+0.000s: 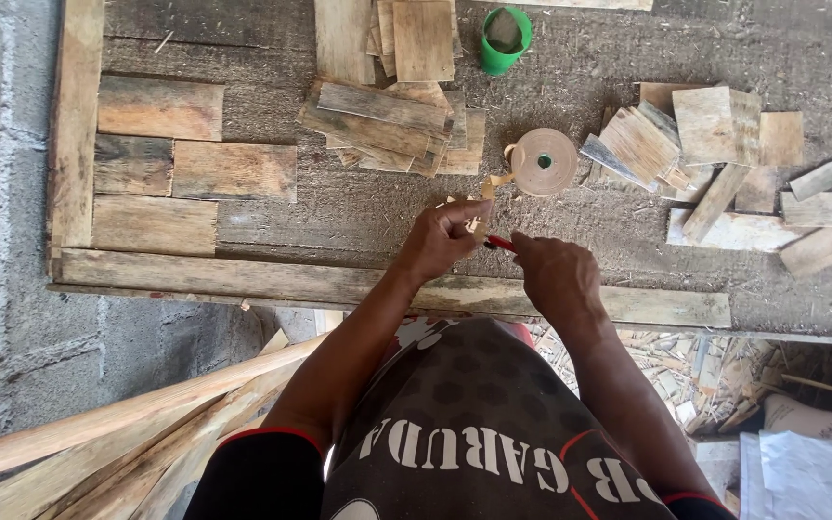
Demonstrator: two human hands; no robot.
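Here we have both hands brought together over the workbench (pixel 570 58), just past its near edge plank (pixel 339 282). Our left hand (pixel 443 239) is curled, its fingers (pixel 461 223) pinching a thin tan strip (pixel 493 183) that runs from the fingertips up to the roll of tape (pixel 543 162) lying flat just beyond them. Our right hand (pixel 556 273) is clenched around a small red-handled tool (pixel 500 243), whose tip shows between the two hands, touching or nearly touching the strip at the left fingertips; the blade itself is too small for us to make out.

Further beyond the fingers, past the roll, a green cup (pixel 505 39) lies tilted on the bench with its mouth toward us. Its inside looks grey and dull, and we cannot tell what, if anything, it holds.

Left of the cup and beyond our left fingers sits a stack of short wooden pieces (pixel 392 125), overlapping one another. To the right of our right fingers more wooden offcuts (pixel 715 164) are scattered loosely. Far out to the left of the left hand, flat boards (pixel 195 169) lie side by side inside a wooden frame. Below our left arm, long wooden poles (pixel 98 433) lean across the concrete floor.
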